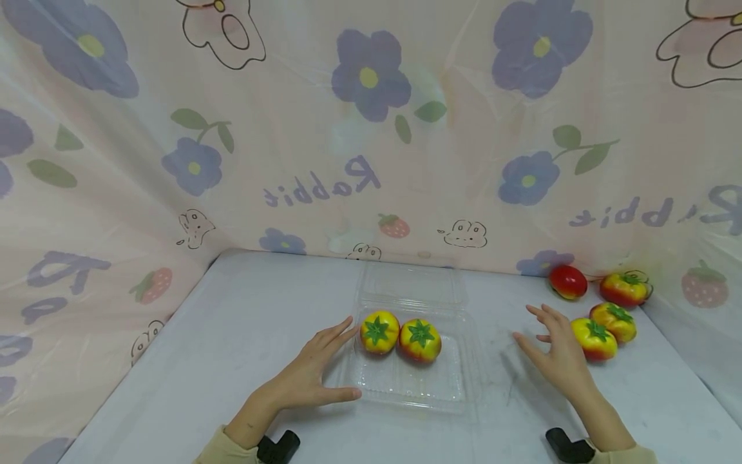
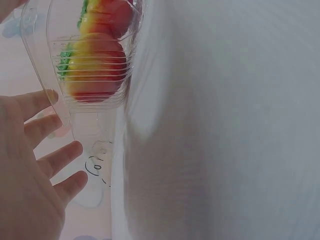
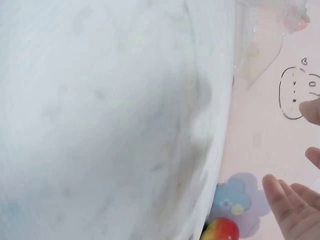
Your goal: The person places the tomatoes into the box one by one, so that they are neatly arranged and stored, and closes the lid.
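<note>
While the left hand (image 1: 307,380) is spread at the left rim of the clear container (image 1: 408,401) on the table (image 1: 249,309), contact uncertain, the right hand (image 1: 559,361), likewise holding nothing, hovers with loosely extended fingers near four loose fruits (image 1: 597,343). Two leaf-capped fruits (image 1: 420,341) sit side by side toward the container's rear. Probably light, firm and smooth, each is best gripped around its girth; the thin container likely flexes, so its rim suits steadying.

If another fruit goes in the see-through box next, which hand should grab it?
Probably the right: the right grip looks empty and is close beside the loose fruits. The left grip is over by the left side of the clear box, farther from them.
</note>
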